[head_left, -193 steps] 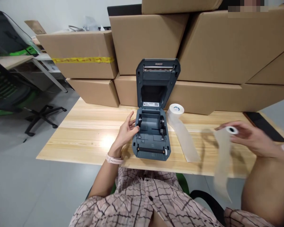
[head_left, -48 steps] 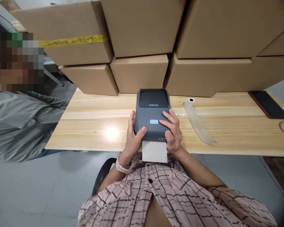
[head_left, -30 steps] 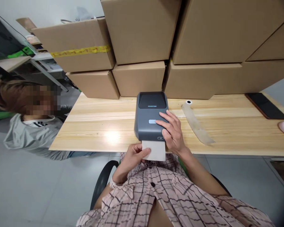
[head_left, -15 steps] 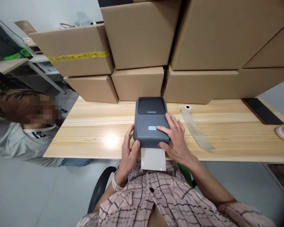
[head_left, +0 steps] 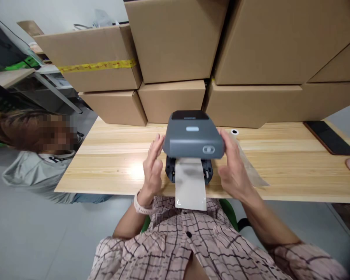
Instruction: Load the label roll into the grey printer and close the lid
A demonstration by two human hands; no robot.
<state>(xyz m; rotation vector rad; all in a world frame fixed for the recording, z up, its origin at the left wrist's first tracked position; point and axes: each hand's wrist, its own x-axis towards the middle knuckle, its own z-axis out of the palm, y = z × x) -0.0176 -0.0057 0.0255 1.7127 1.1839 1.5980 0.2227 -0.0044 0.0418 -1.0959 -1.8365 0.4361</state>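
Note:
A dark grey label printer stands near the table's front edge with its lid point(head_left: 194, 138) tilted up over the base point(head_left: 170, 171). A whitish label strip point(head_left: 190, 186) runs out of the front and hangs past the table edge. At the lid's left side, my left hand point(head_left: 154, 167) has its fingertips against the edge. My right hand point(head_left: 235, 167) grips the right side of the lid, its fingers partly hidden behind the edge. The lid is held between both hands. Much of the printer's inside is covered by the lid.
On the wooden table point(head_left: 105, 167), a curled translucent strip point(head_left: 252, 169) and a small white ring point(head_left: 234, 132) lie right of the printer. A phone point(head_left: 329, 137) is farther right. Cardboard boxes point(head_left: 177, 42) are stacked behind. A person point(head_left: 41, 175) is at the left.
The printer lid was down and now stands raised, showing part of the base. Both hands have shifted to the lid's sides; my right fingers have left its top.

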